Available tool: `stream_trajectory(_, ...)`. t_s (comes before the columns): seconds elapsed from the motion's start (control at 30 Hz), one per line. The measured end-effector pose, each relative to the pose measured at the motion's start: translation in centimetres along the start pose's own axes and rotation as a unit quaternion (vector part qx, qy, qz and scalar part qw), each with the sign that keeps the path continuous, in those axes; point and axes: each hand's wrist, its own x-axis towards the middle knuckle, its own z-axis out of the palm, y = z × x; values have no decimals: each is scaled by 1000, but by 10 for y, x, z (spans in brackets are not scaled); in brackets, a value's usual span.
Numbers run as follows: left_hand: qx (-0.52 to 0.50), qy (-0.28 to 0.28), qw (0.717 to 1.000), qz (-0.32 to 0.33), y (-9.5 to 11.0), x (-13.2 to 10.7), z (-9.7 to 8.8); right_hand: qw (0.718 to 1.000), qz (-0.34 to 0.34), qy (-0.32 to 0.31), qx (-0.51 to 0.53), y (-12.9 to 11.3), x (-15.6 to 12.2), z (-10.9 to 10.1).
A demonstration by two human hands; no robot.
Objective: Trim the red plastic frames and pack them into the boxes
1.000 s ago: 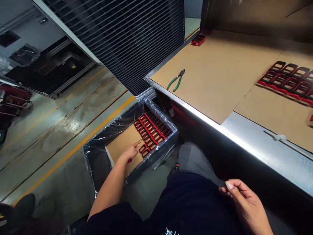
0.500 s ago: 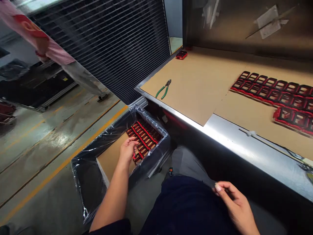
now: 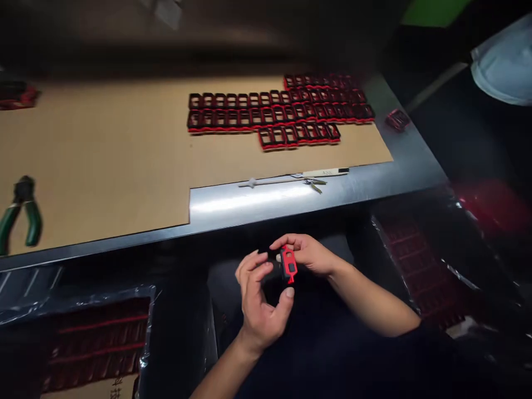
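A small red-and-black plastic frame part (image 3: 288, 266) is in front of my body, below the bench edge. My right hand (image 3: 311, 254) grips it by its upper end between thumb and fingers. Curved around its left and lower side, my left hand (image 3: 260, 305) has its fingers apart, the thumb tip close to the part's bottom end; whether it touches is unclear. On the bench, similar red-and-black frames (image 3: 233, 119) stand in several rows on a cardboard sheet (image 3: 112, 160).
Green-handled pliers (image 3: 25, 213) lie at the left. A thin white-handled tool (image 3: 326, 173) and small nippers (image 3: 315, 183) rest on the metal edge (image 3: 224, 202). Plastic-lined boxes of frames stand left (image 3: 152, 310) and right (image 3: 376, 227). One frame (image 3: 397, 119) sits at the bench's right end.
The view has swung right. My left hand has left the frames in the left box and come up beside my right hand. The right hand now holds a red-and-black part.
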Motion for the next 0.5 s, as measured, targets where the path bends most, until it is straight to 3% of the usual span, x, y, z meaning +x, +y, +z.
stream_trajectory(0.1, 21, -142, 990, 9, -3, 4, -9, 999, 0, -43, 25, 4, -7, -3)
stream_trajectory(0.17, 28, -190, 981, -1, -3, 7, -12, 999, -27, -31, 18, 9, -9, 0)
stream_trajectory(0.27, 15, -204, 979, -25, -3, 10, -16, 998, -54, -10, -7, 14, -12, 3)
stream_trajectory(0.5, -21, -218, 976, 0, -2, 14, -21, 998, -49, -22, -22, 13, -14, 3)
